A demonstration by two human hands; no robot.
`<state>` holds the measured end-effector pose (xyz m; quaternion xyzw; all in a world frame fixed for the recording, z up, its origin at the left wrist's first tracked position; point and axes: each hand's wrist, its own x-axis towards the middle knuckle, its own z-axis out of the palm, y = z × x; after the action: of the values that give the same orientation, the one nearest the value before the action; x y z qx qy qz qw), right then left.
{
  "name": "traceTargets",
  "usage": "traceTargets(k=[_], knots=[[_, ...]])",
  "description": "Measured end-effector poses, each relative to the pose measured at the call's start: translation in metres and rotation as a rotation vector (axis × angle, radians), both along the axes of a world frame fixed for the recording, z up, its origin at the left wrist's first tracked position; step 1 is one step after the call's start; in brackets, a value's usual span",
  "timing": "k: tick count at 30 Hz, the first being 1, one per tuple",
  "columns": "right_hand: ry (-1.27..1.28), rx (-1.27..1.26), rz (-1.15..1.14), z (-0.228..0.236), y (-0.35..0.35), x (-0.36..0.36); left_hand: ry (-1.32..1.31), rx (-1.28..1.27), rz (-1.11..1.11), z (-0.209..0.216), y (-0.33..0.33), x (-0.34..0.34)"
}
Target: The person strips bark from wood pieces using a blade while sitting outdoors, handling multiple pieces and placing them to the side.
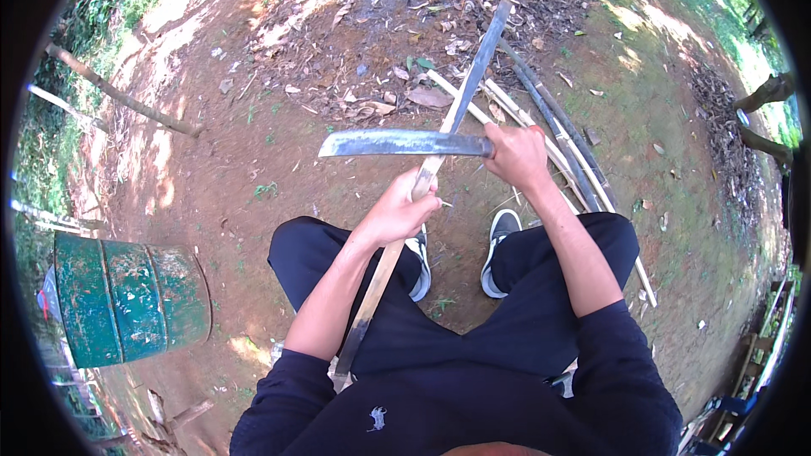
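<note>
My left hand [404,209] grips a long bamboo strip [473,76] that runs from my lap up and away over the bare ground. My right hand [517,156] holds the handle of a machete [397,143], whose wide grey blade points left and lies across the strip just above my left hand. I am seated, with dark trousers and both shoes [500,245] on the dirt below the hands.
Several split bamboo strips [557,131] lie on the ground to the right of my right hand. A green metal drum [127,300] lies on its side at lower left. A thin branch [118,93] lies at upper left. Dry leaves litter the dirt ahead.
</note>
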<state>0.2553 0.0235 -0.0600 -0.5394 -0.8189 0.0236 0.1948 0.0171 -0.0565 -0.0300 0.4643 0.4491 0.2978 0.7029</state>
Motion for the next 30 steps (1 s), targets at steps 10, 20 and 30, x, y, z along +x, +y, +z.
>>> traceTargets(k=[10,20,30], knots=[[0.016,0.099,-0.031,-0.013,0.004,-0.014,-0.096,-0.036,0.066,0.004,0.002,-0.011],[0.045,0.141,0.049,-0.007,-0.005,-0.011,-0.109,-0.03,0.048,0.003,0.001,-0.011],[0.211,-0.076,-0.075,0.005,-0.012,-0.016,-0.206,-0.063,0.055,0.001,0.005,-0.008]])
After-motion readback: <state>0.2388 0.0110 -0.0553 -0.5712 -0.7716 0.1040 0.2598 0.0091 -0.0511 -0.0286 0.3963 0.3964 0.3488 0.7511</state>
